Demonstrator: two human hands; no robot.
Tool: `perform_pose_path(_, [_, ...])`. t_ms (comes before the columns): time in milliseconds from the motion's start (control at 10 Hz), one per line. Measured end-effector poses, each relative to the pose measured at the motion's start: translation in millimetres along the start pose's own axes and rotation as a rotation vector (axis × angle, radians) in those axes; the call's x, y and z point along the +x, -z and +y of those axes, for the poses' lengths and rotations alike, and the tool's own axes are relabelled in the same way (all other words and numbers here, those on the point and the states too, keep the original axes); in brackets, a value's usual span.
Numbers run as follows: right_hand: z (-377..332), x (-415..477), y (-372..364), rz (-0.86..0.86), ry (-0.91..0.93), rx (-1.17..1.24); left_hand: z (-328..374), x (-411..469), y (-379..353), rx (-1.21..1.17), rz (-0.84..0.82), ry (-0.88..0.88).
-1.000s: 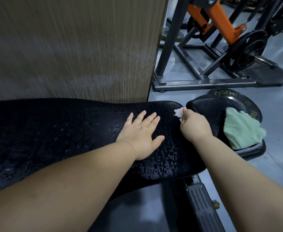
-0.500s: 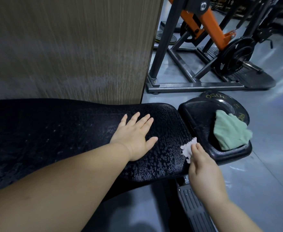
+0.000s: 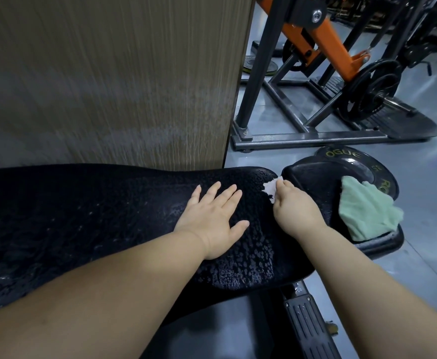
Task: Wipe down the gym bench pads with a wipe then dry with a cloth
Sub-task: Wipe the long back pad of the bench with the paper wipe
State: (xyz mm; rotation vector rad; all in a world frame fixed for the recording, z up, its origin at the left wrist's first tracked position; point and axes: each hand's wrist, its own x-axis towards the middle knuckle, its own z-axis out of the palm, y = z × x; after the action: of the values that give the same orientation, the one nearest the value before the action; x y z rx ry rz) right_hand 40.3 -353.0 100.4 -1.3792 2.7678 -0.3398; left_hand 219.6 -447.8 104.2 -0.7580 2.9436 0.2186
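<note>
Counting up, you have one long pad (image 3: 95,216), one small pad (image 3: 313,177), one wipe (image 3: 270,189) and one cloth (image 3: 365,213). Your left hand (image 3: 212,221) lies flat on the long pad, fingers spread wide. Your right hand (image 3: 295,208) pinches the wipe at that pad's end. The cloth sits on the small pad.

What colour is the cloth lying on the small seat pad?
Pale mint green. The cloth shows best in the head view, the only one given.

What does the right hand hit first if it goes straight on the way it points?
Right hand, gripping the wipe, runs off the pad at its far corner; past that floor, then probably the rack base. Depth unclear.
</note>
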Motion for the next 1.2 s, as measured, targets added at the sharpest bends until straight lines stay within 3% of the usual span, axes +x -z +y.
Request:
perform_pose_path(400, [5.9, -11.2, -7.8, 0.121, -0.005, 0.012, -2.8, 3.8, 4.0, -0.03, -0.063, -0.03])
perform_pose_path(600, [1.6, 35.9, -0.4, 0.004, 0.04, 0.004, -32.1, 17.6, 18.3, 0.051, -0.146, -0.186])
perform_pose_path(900, [-45.2, 91.5, -2.1, -0.189, 0.164, 0.012, -35.5, 20.8, 11.7, 0.051, -0.092, -0.188])
perform_pose_path(1000, [-48.4, 83.9, -3.7, -0.159, 0.226, -0.009, -37.3, 20.6, 13.2, 0.028, -0.1, -0.197])
perform_pose_path(1200, [-41.3, 79.8, -1.2, -0.166, 0.105, 0.04, -62.6, 20.3, 18.0, -0.009, -0.063, -0.087])
